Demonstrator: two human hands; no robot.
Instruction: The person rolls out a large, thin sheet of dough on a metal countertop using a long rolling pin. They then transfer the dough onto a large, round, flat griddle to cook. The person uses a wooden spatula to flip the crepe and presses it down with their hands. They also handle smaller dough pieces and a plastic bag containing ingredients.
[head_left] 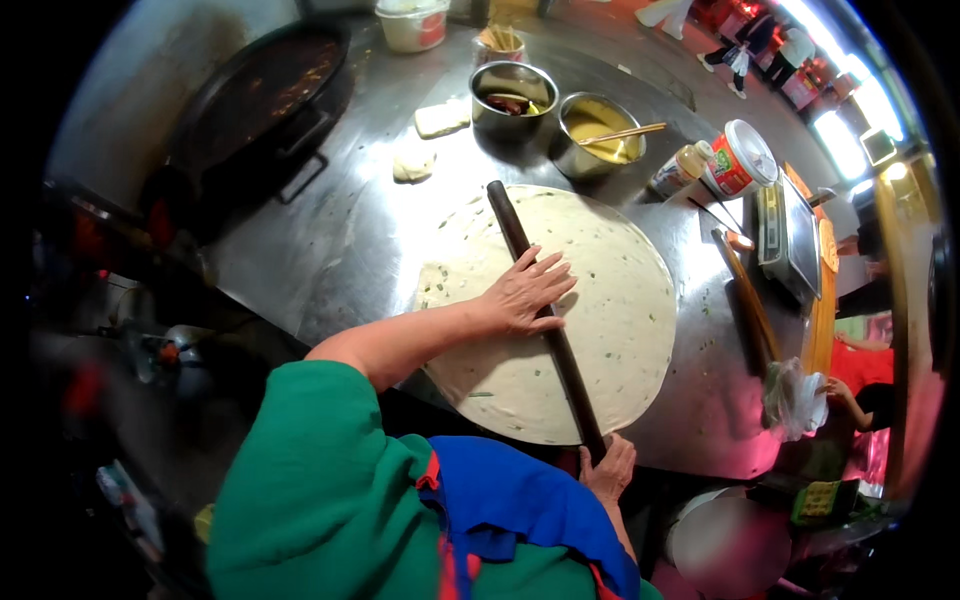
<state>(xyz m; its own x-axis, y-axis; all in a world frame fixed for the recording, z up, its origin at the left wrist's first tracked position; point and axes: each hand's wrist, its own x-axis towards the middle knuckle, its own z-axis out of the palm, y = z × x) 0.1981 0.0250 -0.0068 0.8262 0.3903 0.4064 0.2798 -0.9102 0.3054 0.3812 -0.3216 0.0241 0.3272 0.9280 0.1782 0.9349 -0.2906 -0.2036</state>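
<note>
A dark wooden rolling pin point(572, 380) lies slantwise across a large round sheet of dough point(625, 290) flecked with green bits. My left hand point(528, 292) rests on the middle of the pin, fingers spread and stretched out across it. At the pin's near end, by the table edge, my right hand point(610, 468) is closed around it. Beyond the dough lie a pale flat dough piece point(442, 120) and a small rounded one point(413, 164). A metal pot point(512, 130) and another pot of yellow liquid point(585, 155), with chopsticks point(625, 133) across it, stand behind.
A large dark pan point(260, 95) sits at the far left. On the right of the metal table point(330, 250) are a bottle point(682, 170), a red-and-white tub point(742, 160), a scale point(790, 235), a wooden stick point(748, 300) and a plastic bag point(795, 398). Another person's hand point(838, 388) shows there.
</note>
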